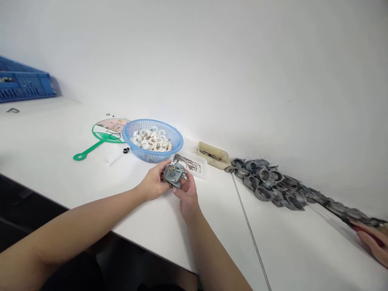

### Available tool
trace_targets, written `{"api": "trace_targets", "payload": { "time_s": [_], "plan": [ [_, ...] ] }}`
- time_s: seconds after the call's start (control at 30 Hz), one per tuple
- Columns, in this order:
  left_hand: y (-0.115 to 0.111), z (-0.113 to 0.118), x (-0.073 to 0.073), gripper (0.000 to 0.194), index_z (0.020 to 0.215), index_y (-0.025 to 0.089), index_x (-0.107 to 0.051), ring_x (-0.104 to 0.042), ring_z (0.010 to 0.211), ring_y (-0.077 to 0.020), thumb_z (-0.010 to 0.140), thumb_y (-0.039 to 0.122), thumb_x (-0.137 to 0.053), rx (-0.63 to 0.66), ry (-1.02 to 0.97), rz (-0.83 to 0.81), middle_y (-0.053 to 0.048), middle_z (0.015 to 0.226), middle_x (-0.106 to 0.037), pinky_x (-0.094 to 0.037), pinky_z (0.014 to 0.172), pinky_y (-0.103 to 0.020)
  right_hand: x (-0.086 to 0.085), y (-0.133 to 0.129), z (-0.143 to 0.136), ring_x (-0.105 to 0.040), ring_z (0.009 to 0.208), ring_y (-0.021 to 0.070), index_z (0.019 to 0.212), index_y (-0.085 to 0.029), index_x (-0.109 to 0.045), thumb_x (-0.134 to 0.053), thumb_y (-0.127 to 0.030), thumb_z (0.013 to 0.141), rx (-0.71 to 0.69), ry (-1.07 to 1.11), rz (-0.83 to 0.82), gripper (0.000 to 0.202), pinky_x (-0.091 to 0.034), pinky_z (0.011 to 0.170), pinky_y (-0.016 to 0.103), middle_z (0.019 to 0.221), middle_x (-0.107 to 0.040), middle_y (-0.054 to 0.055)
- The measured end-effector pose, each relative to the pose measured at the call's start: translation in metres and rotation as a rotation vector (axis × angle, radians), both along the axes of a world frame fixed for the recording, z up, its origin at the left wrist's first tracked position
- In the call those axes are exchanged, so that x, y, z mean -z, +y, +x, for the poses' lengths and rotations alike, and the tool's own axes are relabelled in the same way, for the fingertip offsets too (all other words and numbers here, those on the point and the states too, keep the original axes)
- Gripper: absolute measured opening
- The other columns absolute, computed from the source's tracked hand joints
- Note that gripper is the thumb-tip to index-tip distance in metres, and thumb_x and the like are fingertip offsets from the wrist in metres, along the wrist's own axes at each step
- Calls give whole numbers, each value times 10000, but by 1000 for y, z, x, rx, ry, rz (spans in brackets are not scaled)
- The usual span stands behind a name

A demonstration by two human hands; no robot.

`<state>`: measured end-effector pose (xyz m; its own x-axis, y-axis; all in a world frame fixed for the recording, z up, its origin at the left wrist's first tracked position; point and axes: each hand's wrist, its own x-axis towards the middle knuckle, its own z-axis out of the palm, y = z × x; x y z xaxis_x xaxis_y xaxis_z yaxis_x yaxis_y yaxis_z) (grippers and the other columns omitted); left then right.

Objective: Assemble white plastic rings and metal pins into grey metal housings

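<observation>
So there's a grey metal part (173, 173) held up over the white table (145, 226), left hand (154, 182) and right hand (188, 194) both curling fingers around its sides. Just beyond sits a blue basket (151, 157) of white rings (151, 139).
</observation>
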<state>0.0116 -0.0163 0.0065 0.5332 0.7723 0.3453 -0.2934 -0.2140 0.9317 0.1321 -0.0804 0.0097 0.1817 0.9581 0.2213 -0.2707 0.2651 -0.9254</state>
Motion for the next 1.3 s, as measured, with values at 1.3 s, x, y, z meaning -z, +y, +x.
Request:
{"api": "trace_targets", "payload": {
  "time_s": [1.3],
  "plan": [
    [53, -52, -15, 319, 928, 135, -581, -529, 570, -110, 609, 124, -575, -62, 407, -15, 1, 665, -591, -429, 557, -233, -4, 10, 11, -578, 970, 224, 1200, -170, -470, -714, -329, 598, 188, -709, -291, 669, -444, 897, 388, 1097, -595, 77]
  ]
}}
